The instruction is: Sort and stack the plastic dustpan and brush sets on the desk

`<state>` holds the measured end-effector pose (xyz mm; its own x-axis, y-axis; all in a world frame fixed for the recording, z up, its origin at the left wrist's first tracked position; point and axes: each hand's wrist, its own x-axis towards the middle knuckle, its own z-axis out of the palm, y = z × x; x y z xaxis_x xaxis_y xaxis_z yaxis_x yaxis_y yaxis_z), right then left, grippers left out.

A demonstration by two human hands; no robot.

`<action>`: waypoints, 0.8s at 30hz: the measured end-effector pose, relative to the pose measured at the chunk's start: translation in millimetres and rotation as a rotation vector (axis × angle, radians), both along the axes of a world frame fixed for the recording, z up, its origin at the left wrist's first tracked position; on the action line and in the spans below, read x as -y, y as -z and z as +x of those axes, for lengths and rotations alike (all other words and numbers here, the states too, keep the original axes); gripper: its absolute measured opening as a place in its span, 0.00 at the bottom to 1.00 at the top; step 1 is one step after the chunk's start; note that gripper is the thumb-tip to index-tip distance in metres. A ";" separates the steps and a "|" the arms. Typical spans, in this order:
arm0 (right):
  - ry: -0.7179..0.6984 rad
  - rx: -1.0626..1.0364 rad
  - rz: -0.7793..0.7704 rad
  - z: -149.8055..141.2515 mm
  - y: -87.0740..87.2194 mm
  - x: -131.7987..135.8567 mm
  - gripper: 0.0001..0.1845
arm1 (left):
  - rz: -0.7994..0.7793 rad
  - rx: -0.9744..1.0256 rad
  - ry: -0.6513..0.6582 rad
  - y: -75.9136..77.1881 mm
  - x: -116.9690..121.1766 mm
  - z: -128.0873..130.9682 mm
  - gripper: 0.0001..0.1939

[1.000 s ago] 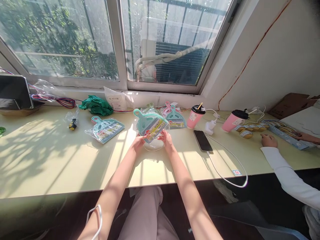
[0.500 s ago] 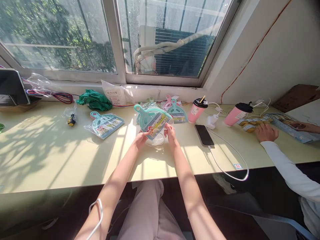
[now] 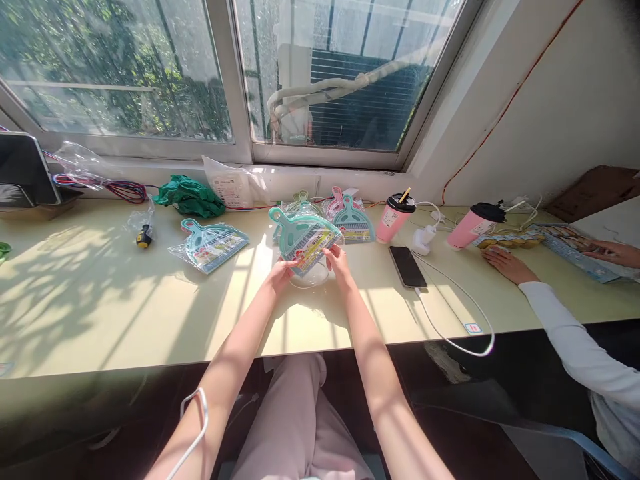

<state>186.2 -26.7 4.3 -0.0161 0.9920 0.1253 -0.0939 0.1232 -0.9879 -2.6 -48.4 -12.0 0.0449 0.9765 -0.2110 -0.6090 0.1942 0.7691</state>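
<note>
Both my hands hold a teal mini dustpan-and-brush set (image 3: 301, 239) with a printed label, raised a little above the pale yellow table (image 3: 125, 313). My left hand (image 3: 281, 273) pinches its lower left edge and my right hand (image 3: 338, 261) grips its lower right edge. Clear plastic wrapping (image 3: 309, 277) hangs under the set between my hands. Fingers of both hands are closed on the set.
Another packed teal set (image 3: 209, 245) lies to the left, more sets (image 3: 345, 219) sit behind. Two pink cups (image 3: 394, 217) (image 3: 470, 227), a phone (image 3: 407, 267) on a white cable, a green cloth (image 3: 189, 196), and another person's hand (image 3: 505, 265) at right.
The set I hold has tilted and dropped slightly toward the table. The other person's hand at right has slid left and flattened on the table.
</note>
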 end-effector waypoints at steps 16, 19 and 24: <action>-0.008 0.026 0.014 -4.5 0.3 0.0 0.27 | 0.109 -0.007 0.013 3.7 0.3 -6.1 0.24; 0.035 -0.007 0.011 -5.9 3.7 -0.7 0.25 | 0.100 -0.052 0.051 4.4 1.7 -6.2 0.23; 0.069 -0.062 -0.054 -8.9 6.3 -1.2 0.26 | 0.054 -0.056 0.003 -2.4 -3.6 0.2 0.17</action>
